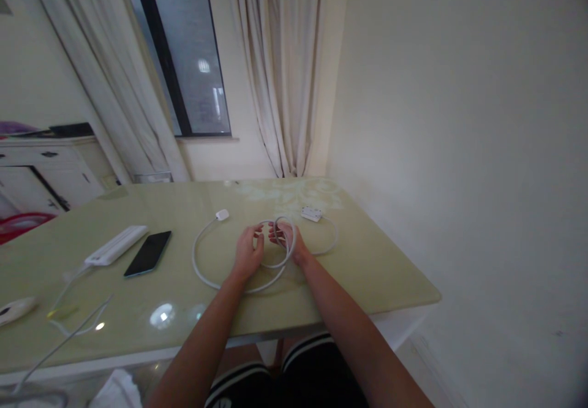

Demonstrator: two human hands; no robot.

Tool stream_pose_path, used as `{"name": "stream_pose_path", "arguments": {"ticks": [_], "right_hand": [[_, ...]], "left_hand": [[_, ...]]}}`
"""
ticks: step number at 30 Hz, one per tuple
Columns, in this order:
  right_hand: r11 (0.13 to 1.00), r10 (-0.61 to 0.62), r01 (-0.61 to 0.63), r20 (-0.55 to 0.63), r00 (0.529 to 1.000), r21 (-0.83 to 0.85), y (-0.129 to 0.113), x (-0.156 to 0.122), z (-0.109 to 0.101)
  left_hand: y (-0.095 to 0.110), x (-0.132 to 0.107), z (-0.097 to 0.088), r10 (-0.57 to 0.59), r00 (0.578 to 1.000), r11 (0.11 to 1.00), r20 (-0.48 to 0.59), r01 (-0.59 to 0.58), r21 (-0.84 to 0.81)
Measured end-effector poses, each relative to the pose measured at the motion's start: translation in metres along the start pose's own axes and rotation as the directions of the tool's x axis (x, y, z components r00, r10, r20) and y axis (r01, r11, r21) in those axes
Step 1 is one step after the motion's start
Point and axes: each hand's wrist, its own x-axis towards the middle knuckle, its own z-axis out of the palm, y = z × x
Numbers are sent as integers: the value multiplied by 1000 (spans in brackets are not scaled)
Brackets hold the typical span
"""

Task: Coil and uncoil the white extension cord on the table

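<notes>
A white power cable [196, 260] lies in loops on the table in front of me. One end carries a white plug [222, 215]; the other runs to a white socket block [311, 213] behind my right hand. Several turns of the cable are coiled at my right hand [294, 241], which holds them with its fingers partly bent toward the left. Just across from it is my left hand [249, 250], its fingers curved and thumb apart, with no cable plainly in its grasp. A wide loop passes under my left forearm. Whether my left fingertips touch the coil cannot be made out.
Left on the greenish table [367, 255] are a dark phone [148, 253], a white power strip [117, 245] with its cord, and a white object [16, 310] at the edge. A wall [459, 151] borders the right side. Curtains and a window stand behind.
</notes>
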Motion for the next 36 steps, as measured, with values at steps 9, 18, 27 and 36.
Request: {"name": "stream_pose_path", "arguments": {"ticks": [9, 18, 27, 36], "right_hand": [[982, -64, 77, -85, 994, 171, -7, 4, 3], [946, -5, 59, -167, 986, 319, -10, 5, 2], [900, -50, 161, -272, 961, 406, -13, 9, -5], [956, -84, 165, -312, 946, 243, 0, 14, -6]], "left_hand": [[-1, 1, -5, -241, 967, 966, -85, 230, -122], [8, -3, -8, -241, 968, 946, 71, 250, -204], [3, -1, -7, -143, 988, 958, 66, 154, -243], [9, 0, -9, -32, 999, 996, 22, 34, -86]]}}
